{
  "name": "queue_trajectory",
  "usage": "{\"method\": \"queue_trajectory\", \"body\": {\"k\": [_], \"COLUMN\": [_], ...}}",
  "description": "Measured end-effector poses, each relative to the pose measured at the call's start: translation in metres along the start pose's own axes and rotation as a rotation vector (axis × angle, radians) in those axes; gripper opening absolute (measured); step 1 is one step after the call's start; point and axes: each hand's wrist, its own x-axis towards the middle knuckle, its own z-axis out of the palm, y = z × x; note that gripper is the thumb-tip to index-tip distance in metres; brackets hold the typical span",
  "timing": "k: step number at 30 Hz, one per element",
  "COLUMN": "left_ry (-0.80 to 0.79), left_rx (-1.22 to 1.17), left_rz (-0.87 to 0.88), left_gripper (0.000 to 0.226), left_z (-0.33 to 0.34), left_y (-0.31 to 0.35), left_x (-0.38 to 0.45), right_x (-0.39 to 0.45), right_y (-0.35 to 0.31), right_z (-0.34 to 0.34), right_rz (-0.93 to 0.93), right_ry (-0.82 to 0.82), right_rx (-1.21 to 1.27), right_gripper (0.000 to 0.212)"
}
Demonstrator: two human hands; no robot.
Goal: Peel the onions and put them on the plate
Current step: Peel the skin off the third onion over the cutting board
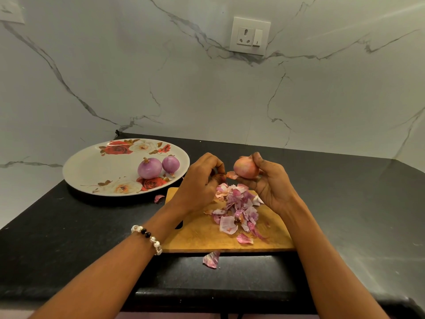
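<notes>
My right hand grips an onion with orange-pink skin, held above the wooden cutting board. My left hand pinches a strip of skin that hangs off the onion's left side. Two peeled purple onions lie side by side on the right part of a white plate with a rose pattern, to the left of my hands. A heap of onion peels covers the middle of the board under my hands.
The black counter meets a marble wall with a socket. One loose peel lies between plate and board, another peel lies just past the board's front edge. The counter's front edge runs below my forearms.
</notes>
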Motion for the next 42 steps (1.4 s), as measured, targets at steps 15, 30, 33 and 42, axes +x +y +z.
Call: {"method": "queue_trajectory", "body": {"k": [15,30,33,42], "left_ry": [0.163,-0.001,-0.010,0.067], "left_rx": [-0.041,0.019,-0.022,-0.060], "left_rz": [-0.092,-0.114,-0.076,-0.053], "left_gripper": [0.023,0.018,0.015,0.004], "left_z": [-0.004,-0.002,-0.001,-0.002], "left_y": [0.001,0.002,0.003,0.004], "left_x": [0.001,-0.006,-0.006,-0.005], "right_x": [0.002,0.001,-0.001,0.000], "right_y": [0.002,0.008,0.005,0.006], "right_z": [0.000,-0.002,-0.003,0.000], "right_rz": [0.027,-0.069,-0.074,-0.042], "right_ry": [-0.028,-0.168,-0.166,-0.165], "right_rx": [-0.021,-0.230,-0.226,-0.062], "right_gripper": [0.028,0.035,0.037,0.040]}}
